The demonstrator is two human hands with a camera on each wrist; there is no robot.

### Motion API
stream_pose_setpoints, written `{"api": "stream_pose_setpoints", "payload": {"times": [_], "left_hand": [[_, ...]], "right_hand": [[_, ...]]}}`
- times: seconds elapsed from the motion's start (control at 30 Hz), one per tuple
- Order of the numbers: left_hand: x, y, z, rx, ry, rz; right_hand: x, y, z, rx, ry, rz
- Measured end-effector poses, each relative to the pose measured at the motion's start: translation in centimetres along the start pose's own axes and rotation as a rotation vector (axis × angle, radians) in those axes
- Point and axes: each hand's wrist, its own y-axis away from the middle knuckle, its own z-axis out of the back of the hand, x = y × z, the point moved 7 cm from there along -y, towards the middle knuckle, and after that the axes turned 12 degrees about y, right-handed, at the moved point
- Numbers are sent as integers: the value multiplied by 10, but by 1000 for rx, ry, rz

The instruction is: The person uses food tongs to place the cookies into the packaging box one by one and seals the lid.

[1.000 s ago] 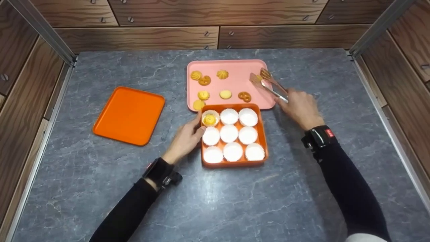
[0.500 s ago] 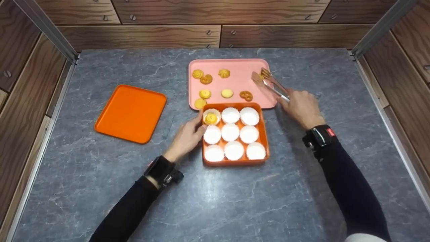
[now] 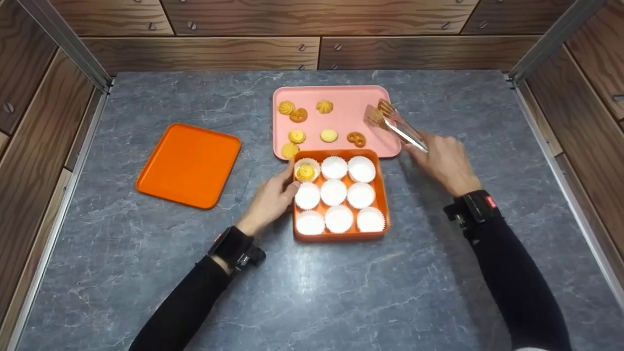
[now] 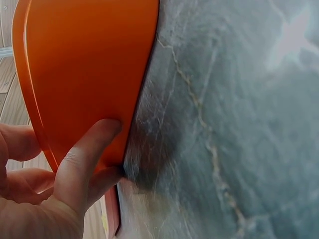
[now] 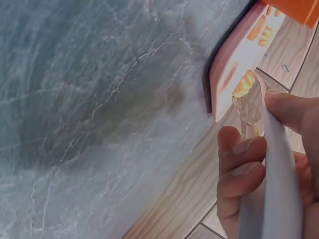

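Observation:
My left hand (image 3: 268, 202) grips the left wall of an orange square box (image 3: 341, 237) near its back corner. In the left wrist view, fingers (image 4: 97, 134) press the outer wall low down, close to the table. White paper baking cups (image 3: 333, 192) fill the box in rows; the back left one holds a yellow cookie (image 3: 305, 171). My right hand (image 3: 443, 158) holds serving tongs (image 3: 407, 138) over the right part of a pink tray (image 3: 353, 100). Between the tong ends is a golden ridged cookie (image 5: 244, 84), partly hidden by them in the head view.
Several cookies lie on the tray's left and middle, with a pretzel (image 3: 356, 139) near its front. The box overlaps the tray's front edge in this view. An orange lid (image 3: 190, 165) lies on the grey marbled table at left. Wood-patterned panels (image 3: 195, 53) stand around it.
My right hand has shifted slightly right and toward me, and the tong ends sit a little closer together around the cookie. The left hand and box stay in place.

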Motion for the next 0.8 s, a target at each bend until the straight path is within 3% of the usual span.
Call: {"api": "stream_pose_setpoints", "payload": {"times": [0.37,0.8], "left_hand": [[0,-1,0,7,-5,-4],[-2,1,1,-7,-11,-16]], "right_hand": [[13,28,25,-87,-75,61],[32,63,50,-209,-73,199]]}}
